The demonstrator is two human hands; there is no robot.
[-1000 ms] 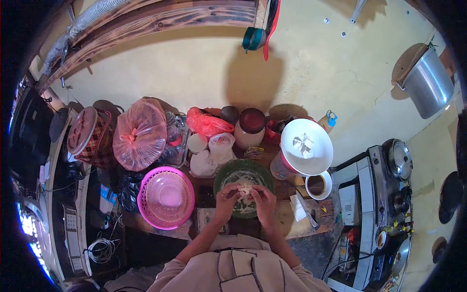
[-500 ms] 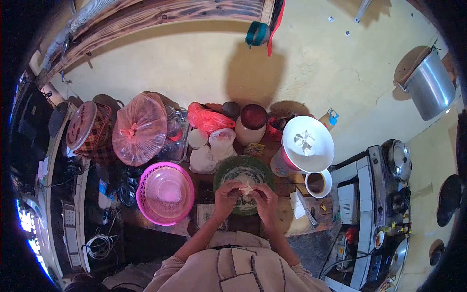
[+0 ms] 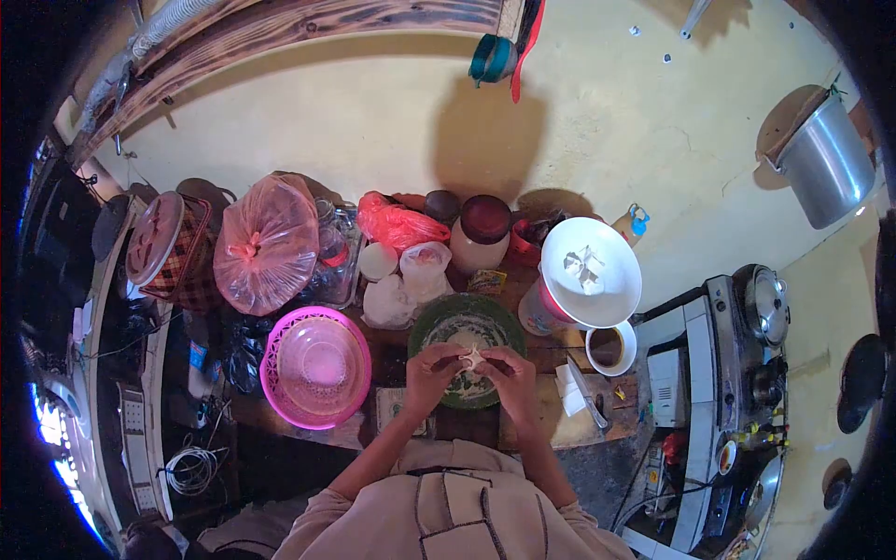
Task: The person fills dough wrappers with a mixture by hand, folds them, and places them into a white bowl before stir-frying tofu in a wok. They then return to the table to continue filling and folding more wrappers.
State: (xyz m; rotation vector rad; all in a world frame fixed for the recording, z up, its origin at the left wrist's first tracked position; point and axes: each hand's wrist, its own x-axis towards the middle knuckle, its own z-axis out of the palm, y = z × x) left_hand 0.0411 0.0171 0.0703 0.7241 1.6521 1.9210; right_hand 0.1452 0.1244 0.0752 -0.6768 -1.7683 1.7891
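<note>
Left hand (image 3: 433, 371), right hand (image 3: 510, 373) pinch pale piece (image 3: 473, 358), now star-shaped.

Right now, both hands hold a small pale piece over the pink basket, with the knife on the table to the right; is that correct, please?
Not quite: the head view shows the left hand and right hand holding the pale piece over the green bowl; the pink basket is farther left. The knife is on the table to the right.
</note>
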